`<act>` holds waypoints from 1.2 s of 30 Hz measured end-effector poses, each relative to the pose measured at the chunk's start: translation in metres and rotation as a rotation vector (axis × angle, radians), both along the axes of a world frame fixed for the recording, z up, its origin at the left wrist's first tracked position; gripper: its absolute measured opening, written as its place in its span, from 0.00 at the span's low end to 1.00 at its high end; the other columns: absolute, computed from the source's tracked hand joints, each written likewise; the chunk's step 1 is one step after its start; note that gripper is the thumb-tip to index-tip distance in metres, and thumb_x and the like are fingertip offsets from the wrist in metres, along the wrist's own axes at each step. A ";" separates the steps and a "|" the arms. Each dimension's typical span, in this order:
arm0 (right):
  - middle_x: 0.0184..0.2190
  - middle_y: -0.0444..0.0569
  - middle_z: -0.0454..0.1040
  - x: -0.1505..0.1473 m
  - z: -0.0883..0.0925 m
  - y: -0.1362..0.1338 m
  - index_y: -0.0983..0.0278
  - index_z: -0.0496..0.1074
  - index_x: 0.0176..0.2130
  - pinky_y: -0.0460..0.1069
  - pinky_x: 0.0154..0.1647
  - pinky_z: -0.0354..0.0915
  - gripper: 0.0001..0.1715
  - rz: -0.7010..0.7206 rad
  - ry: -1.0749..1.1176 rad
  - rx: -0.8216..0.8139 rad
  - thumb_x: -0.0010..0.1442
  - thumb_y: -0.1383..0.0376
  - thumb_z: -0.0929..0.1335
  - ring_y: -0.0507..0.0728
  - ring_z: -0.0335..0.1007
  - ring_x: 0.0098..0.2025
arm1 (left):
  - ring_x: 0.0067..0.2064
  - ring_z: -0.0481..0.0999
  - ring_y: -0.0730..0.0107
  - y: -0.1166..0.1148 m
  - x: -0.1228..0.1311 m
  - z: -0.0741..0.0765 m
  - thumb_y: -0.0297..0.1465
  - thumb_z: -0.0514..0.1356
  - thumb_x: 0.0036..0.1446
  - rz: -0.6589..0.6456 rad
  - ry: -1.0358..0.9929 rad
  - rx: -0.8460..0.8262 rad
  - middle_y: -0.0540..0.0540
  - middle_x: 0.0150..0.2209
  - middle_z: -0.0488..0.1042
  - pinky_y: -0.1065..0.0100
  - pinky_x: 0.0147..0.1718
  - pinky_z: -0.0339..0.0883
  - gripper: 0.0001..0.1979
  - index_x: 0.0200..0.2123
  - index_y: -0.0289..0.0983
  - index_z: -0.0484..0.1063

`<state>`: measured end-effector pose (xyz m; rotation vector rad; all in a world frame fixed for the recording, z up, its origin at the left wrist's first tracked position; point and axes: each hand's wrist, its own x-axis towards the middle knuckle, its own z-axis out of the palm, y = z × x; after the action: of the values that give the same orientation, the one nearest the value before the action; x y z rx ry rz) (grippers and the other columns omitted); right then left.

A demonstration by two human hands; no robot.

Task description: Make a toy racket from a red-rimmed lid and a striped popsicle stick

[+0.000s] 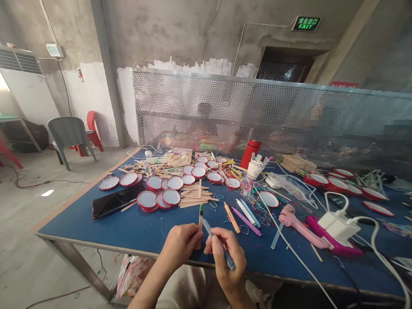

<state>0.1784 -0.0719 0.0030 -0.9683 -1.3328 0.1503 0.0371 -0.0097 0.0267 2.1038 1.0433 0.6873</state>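
Note:
Between the fingers of my left hand (184,241) a wooden craft stick (201,218) stands upright, its top end coloured green and dark. My right hand (228,253) grips a grey-blue marker (209,229), its tip pointing up and left, close beside the stick. Whether the tip touches the stick I cannot tell. Just beyond my hands lie an orange marker (231,217), a purple marker (246,221) and white and light-blue ones (248,212). A pile of plain craft sticks (195,195) spreads farther back, next to several red-rimmed white round lids (171,197).
A black phone (117,201) lies at the left. Coloured rubber bands (254,193), a pink glue gun (302,227) and a power strip with white chargers (337,227) with trailing cables are at the right. A white pen cup (255,170) and red bottle (250,153) stand before a perforated metal screen (180,98).

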 end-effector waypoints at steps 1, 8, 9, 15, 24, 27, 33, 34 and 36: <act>0.23 0.39 0.76 0.000 0.000 0.000 0.59 0.73 0.45 0.42 0.24 0.73 0.09 0.002 -0.006 0.001 0.69 0.69 0.64 0.50 0.75 0.20 | 0.26 0.68 0.70 0.000 0.000 0.000 0.36 0.50 0.63 0.002 -0.002 0.000 0.50 0.24 0.75 0.70 0.30 0.57 0.16 0.22 0.41 0.61; 0.23 0.37 0.75 0.000 0.001 0.002 0.58 0.72 0.45 0.41 0.23 0.72 0.09 0.010 0.000 0.002 0.69 0.69 0.64 0.49 0.74 0.20 | 0.27 0.68 0.70 0.001 0.001 0.000 0.37 0.50 0.63 -0.002 -0.006 -0.021 0.50 0.24 0.75 0.70 0.31 0.57 0.16 0.22 0.41 0.60; 0.23 0.37 0.75 0.000 0.001 0.001 0.58 0.72 0.45 0.41 0.24 0.72 0.09 0.013 0.004 0.001 0.70 0.69 0.64 0.49 0.75 0.20 | 0.27 0.68 0.70 0.001 0.000 0.000 0.37 0.50 0.63 -0.002 -0.006 -0.023 0.50 0.24 0.75 0.70 0.31 0.57 0.16 0.23 0.41 0.60; 0.22 0.37 0.75 0.000 0.000 0.001 0.59 0.72 0.45 0.41 0.23 0.71 0.09 0.020 -0.005 -0.001 0.69 0.70 0.64 0.49 0.75 0.20 | 0.27 0.69 0.70 0.000 0.000 0.000 0.37 0.50 0.63 0.001 -0.011 -0.021 0.49 0.24 0.76 0.70 0.31 0.57 0.16 0.22 0.41 0.61; 0.21 0.37 0.74 -0.001 -0.003 0.002 0.59 0.72 0.44 0.42 0.24 0.72 0.08 -0.017 0.041 0.019 0.70 0.69 0.64 0.49 0.74 0.19 | 0.26 0.68 0.70 0.000 -0.001 0.000 0.35 0.50 0.63 -0.005 -0.021 -0.010 0.50 0.24 0.76 0.70 0.30 0.56 0.16 0.22 0.41 0.61; 0.22 0.38 0.75 -0.001 -0.001 0.001 0.59 0.72 0.45 0.42 0.23 0.71 0.08 0.006 0.000 0.011 0.70 0.69 0.64 0.50 0.75 0.19 | 0.26 0.68 0.70 0.000 0.000 0.000 0.36 0.50 0.63 -0.003 -0.015 -0.004 0.50 0.24 0.76 0.70 0.30 0.57 0.16 0.22 0.41 0.61; 0.21 0.37 0.74 -0.002 -0.004 0.002 0.59 0.72 0.44 0.41 0.24 0.71 0.09 -0.047 0.075 0.023 0.70 0.69 0.63 0.49 0.73 0.19 | 0.27 0.69 0.70 0.001 0.000 -0.001 0.36 0.50 0.64 -0.005 -0.024 0.002 0.49 0.24 0.77 0.71 0.30 0.57 0.17 0.22 0.41 0.62; 0.21 0.37 0.74 -0.002 -0.004 0.002 0.59 0.72 0.44 0.41 0.24 0.71 0.09 -0.048 0.090 0.026 0.70 0.69 0.63 0.49 0.73 0.19 | 0.27 0.69 0.70 0.001 0.000 -0.001 0.36 0.50 0.64 -0.006 -0.023 0.002 0.49 0.24 0.77 0.71 0.30 0.57 0.17 0.22 0.41 0.62; 0.21 0.37 0.74 -0.002 -0.003 0.002 0.59 0.72 0.44 0.41 0.24 0.72 0.09 -0.029 0.081 0.024 0.70 0.69 0.63 0.49 0.73 0.19 | 0.27 0.69 0.70 0.001 0.000 -0.001 0.35 0.50 0.64 -0.006 -0.020 0.004 0.49 0.24 0.77 0.71 0.30 0.57 0.16 0.22 0.40 0.62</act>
<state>0.1765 -0.0700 0.0004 -0.9515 -1.2431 0.1494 0.0369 -0.0090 0.0255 2.0984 1.0250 0.7065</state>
